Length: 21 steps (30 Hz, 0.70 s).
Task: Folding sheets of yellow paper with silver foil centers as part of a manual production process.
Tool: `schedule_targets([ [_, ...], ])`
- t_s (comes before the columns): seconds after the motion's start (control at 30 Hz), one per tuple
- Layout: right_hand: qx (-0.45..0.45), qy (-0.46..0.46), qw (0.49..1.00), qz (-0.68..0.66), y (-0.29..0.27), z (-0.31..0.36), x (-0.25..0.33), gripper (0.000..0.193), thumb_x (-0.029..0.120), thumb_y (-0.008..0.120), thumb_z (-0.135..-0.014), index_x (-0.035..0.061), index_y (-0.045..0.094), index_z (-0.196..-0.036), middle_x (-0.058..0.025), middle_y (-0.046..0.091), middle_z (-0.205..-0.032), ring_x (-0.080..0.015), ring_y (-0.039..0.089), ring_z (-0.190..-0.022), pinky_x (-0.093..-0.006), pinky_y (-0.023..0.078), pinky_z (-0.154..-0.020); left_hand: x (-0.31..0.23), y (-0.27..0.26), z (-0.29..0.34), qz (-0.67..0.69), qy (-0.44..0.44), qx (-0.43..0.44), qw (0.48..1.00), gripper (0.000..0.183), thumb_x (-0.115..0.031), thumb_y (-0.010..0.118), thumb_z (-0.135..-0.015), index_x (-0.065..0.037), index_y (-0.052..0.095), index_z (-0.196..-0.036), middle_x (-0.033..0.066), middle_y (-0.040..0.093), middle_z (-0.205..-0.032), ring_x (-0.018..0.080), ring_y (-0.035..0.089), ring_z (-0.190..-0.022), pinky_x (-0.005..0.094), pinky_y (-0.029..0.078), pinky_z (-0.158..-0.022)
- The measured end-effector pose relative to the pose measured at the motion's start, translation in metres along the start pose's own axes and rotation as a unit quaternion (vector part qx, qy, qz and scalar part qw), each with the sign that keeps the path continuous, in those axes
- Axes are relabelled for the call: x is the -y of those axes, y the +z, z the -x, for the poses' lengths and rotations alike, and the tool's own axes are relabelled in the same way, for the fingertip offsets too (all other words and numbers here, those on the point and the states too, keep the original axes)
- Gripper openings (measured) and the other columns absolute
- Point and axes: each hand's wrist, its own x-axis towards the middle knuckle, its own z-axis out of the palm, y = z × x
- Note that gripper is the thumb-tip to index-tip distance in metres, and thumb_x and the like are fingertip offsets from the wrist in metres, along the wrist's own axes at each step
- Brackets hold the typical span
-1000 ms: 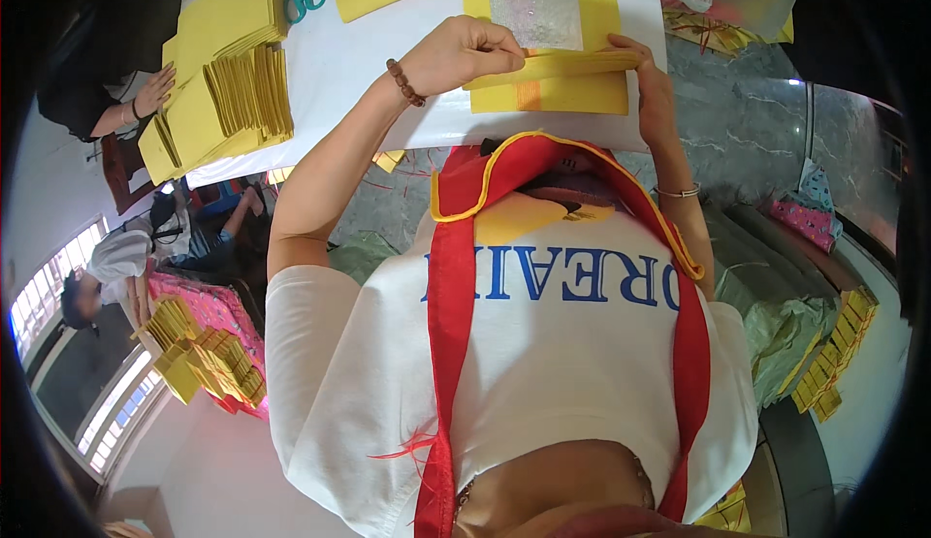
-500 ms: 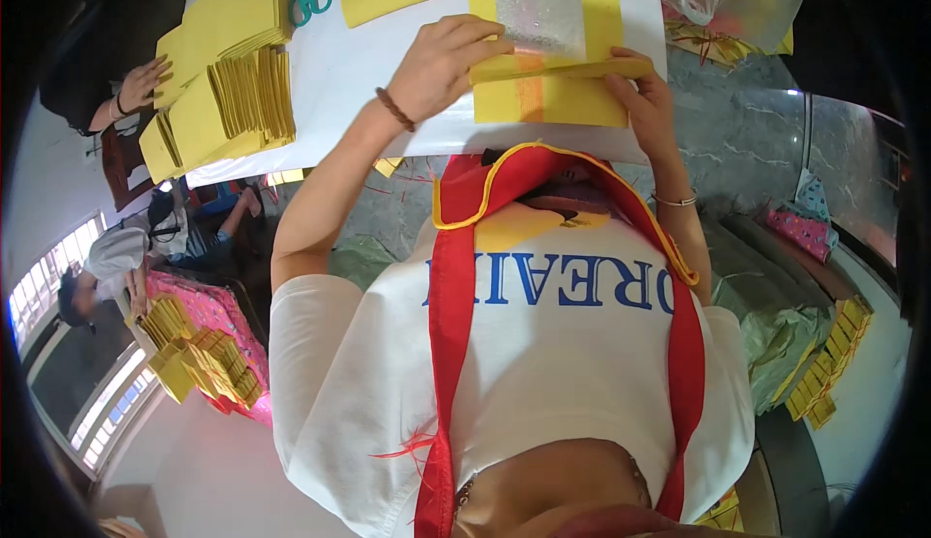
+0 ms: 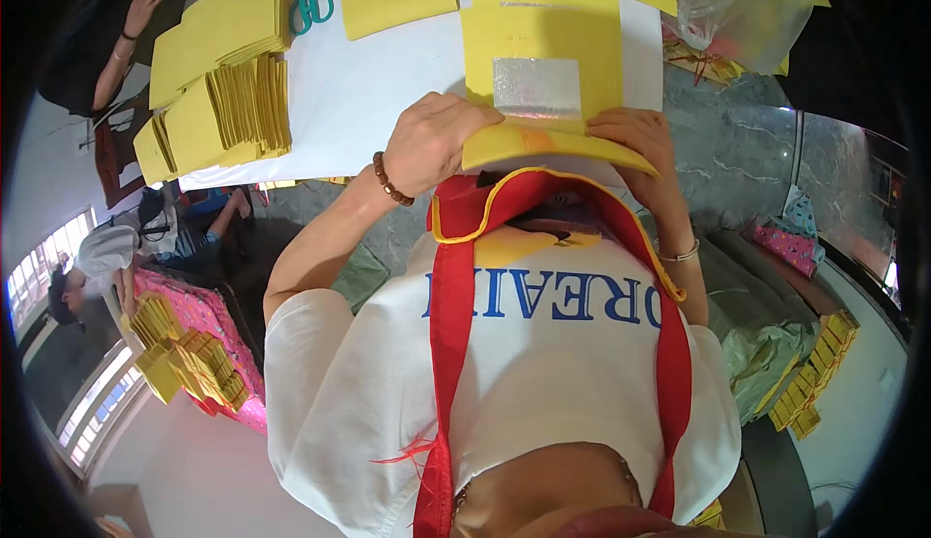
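White table [image 3: 373, 92], yellow sheet [image 3: 562, 141] now nearer its edge, left hand [image 3: 432, 141] and right hand [image 3: 642, 145] apparently closed on it.

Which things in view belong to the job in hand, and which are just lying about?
In the job, apparently:
silver-patched yellow sheet, in left hand and right hand
yellow stack

Probably just lying about:
teal scissors
clear plastic bag

Daylight glows through a white-barred window [image 3: 55, 265] at far left, with a pale, plain wall [image 3: 858, 427] at right. Grey, marble-veined flooring [image 3: 716, 174] lies around a table with a smooth white top [image 3: 378, 82]; dark reddish-brown furniture [image 3: 118, 170] stands off its left side, above a surface draped in pink patterned cloth [image 3: 202, 307].
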Motion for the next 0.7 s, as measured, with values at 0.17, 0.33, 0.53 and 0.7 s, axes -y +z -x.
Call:
schedule_targets([
  [0.17, 0.023, 0.171, 0.984, -0.050, 0.002, -0.010, 0.002, 0.027, 0.021, 0.065, -0.077, 0.0102, 0.063, -0.101, -0.0082, 0.065, -0.089, -0.0236, 0.059, -0.084, -0.0338, 0.040, -0.075, 0.002, 0.003, -0.010, 0.032, -0.206, 0.033, 0.978, 0.021, -0.020, 0.057, -0.085, -0.002, 0.061, -0.096, 0.0144, 0.060, -0.074, 0.0292, 0.058, -0.065, 0.0331, 0.045, -0.058],
  [0.33, -0.121, 0.299, 0.912, -0.254, 0.007, -0.035, 0.015, 0.037, 0.019, 0.066, -0.079, 0.0074, 0.059, -0.114, -0.0133, 0.066, -0.093, -0.0202, 0.061, -0.080, -0.0294, 0.047, -0.069, 0.018, 0.011, -0.025, 0.209, -0.349, -0.021, 0.913, 0.034, -0.031, 0.054, -0.089, 0.000, 0.062, -0.100, 0.0082, 0.058, -0.063, 0.0144, 0.054, -0.055, 0.0289, 0.044, -0.054],
  [0.53, -0.087, 0.242, 0.949, -0.180, 0.007, -0.038, 0.001, 0.045, 0.019, 0.066, -0.080, 0.0064, 0.054, -0.121, -0.0147, 0.064, -0.105, -0.0169, 0.062, -0.091, -0.0266, 0.047, -0.078, 0.037, 0.010, -0.036, 0.347, -0.414, 0.035, 0.841, 0.029, -0.025, 0.054, -0.090, 0.000, 0.063, -0.101, -0.0010, 0.057, -0.064, 0.0052, 0.046, -0.054, 0.0221, 0.039, -0.049],
  [0.7, -0.098, 0.318, 0.921, -0.205, 0.014, -0.043, -0.002, 0.044, 0.019, 0.066, -0.079, 0.0071, 0.056, -0.121, -0.0146, 0.064, -0.105, -0.0160, 0.062, -0.090, -0.0263, 0.047, -0.079, 0.037, 0.013, -0.042, 0.417, -0.437, -0.007, 0.797, 0.025, -0.022, 0.056, -0.089, -0.001, 0.064, -0.098, -0.0012, 0.057, -0.064, 0.0038, 0.043, -0.051, 0.0203, 0.035, -0.046],
])
